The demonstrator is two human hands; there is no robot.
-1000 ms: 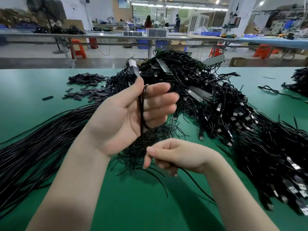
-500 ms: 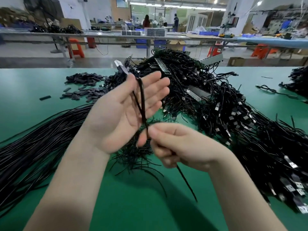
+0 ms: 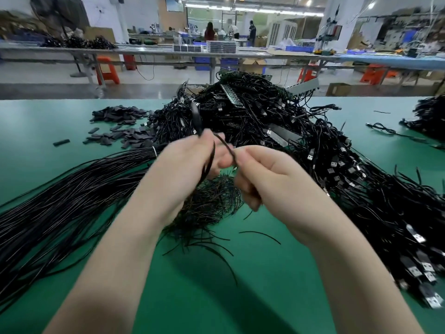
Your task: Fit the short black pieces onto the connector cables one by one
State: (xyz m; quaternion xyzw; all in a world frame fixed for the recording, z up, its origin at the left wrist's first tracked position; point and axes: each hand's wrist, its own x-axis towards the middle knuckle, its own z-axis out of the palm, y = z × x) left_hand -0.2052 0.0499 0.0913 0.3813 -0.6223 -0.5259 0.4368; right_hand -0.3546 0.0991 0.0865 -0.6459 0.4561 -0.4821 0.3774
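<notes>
A single black cable [image 3: 225, 147] arches between the two hands, raised above the middle of the green table [image 3: 60, 131]. The left hand [image 3: 185, 165] holds it with fingers curled round it, the cable running up past the fingertips to a blurred dark end [image 3: 196, 118] that sticks up toward the far edge, while a loop of the same cable hangs down across the palm. The right hand [image 3: 260, 174] pinches the other stretch of the cable between thumb and forefinger, its remaining fingers curled in; whether a short black piece already sits on the cable there is too blurred to tell. Directly beneath the hands lies a fan of loose thin wire ends [image 3: 212, 203], spreading toward the near edge. To the left, a long bundle of black cables [image 3: 72, 194] runs toward the table's left edge, bound by a pale tie [image 3: 154, 150] just beside the left hand. Beyond it, toward the far left part of the table, lies a scatter of short black pieces [image 3: 122, 131], one lying apart [image 3: 61, 142]. A tall tangled heap of connector cables [image 3: 301, 145] with metal plugs fills the far middle and trails down the right side toward the near right corner.
</notes>
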